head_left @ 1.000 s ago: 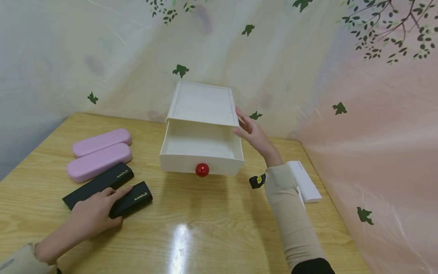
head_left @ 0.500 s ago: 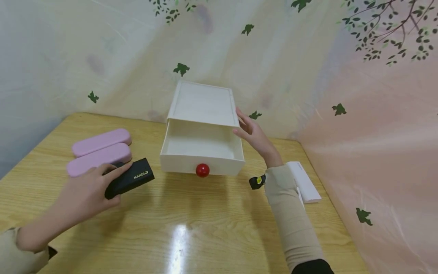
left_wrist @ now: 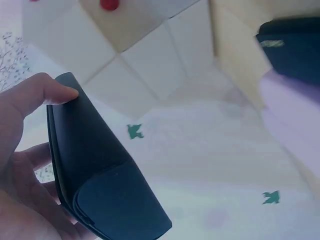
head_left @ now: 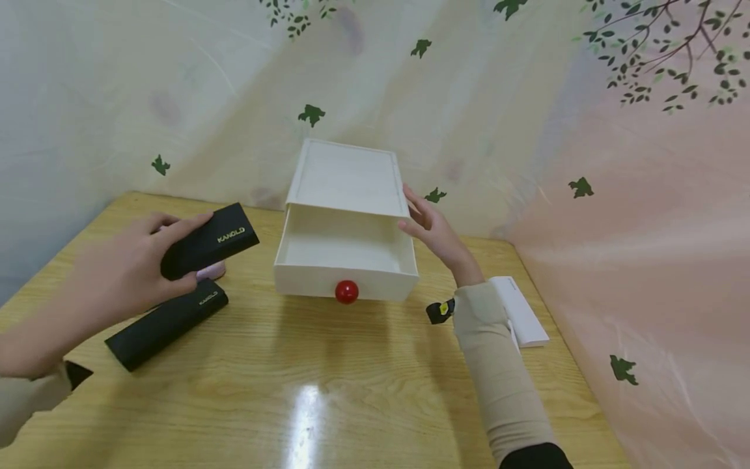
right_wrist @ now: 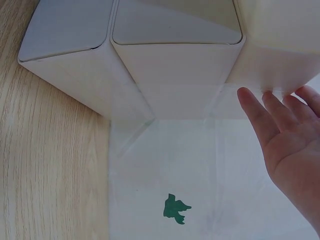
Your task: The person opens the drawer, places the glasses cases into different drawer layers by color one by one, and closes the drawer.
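Observation:
My left hand (head_left: 129, 264) holds a black glasses case (head_left: 202, 242) marked KANOLD above the table, thumb below and fingers on top. In the left wrist view, the folded end of this glasses case (left_wrist: 112, 190) shows. A second black glasses case (head_left: 166, 326) lies on the table under it. Of the pink cases behind, a small end (head_left: 212, 270) shows in the head view; the left hand hides the rest. At centre stands a white box (head_left: 348, 176) with its drawer (head_left: 305, 280) pulled out by a red knob (head_left: 347, 292). My right hand (head_left: 436, 234) rests straight fingers against its right side.
A white flat box (head_left: 521, 312) lies at the right, partly behind the right sleeve (head_left: 498, 371). The wooden table (head_left: 363, 391) meets a leaf-printed curtain (head_left: 234, 98) at the back and right. A black wrist camera (head_left: 439, 311) sticks out from the right cuff.
My left hand has lifted the nearer black glasses case off the table, moving it up and back over the pink cases. The right hand keeps its place at the white box.

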Demonstrator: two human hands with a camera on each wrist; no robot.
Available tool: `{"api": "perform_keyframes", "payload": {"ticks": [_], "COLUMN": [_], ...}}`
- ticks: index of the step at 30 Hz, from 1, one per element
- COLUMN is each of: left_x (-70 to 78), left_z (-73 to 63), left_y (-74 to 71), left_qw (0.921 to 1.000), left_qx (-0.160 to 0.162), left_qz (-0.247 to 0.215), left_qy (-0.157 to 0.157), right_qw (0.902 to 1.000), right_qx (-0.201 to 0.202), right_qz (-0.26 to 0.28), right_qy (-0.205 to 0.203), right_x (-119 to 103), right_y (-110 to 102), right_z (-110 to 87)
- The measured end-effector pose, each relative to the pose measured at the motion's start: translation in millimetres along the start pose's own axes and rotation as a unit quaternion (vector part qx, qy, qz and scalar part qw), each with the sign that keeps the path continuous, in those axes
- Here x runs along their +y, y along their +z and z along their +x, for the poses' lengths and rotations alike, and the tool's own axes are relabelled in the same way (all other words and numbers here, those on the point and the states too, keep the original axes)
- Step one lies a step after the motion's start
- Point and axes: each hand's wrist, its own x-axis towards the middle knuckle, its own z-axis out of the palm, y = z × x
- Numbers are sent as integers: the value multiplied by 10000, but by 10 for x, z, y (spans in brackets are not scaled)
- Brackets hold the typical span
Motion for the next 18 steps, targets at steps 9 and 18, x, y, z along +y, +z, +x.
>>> {"api": "perform_keyframes", "payload": {"ticks": [9,18], "left_x": [208,470], "left_z": [268,495], "left_y": [-163,-82], "left_qw": [9983,9792], "left_qx": [375,1585], "left_qz": [48,-117], "left_qy": [447,1263], "right_qw": [9999,10000], "right_qx": [-24,17], "right_qz": [98,3], "right_qy": [44,59], "right_x": [3,42], "right_y": [8,-15], "right_z": [17,30]}}
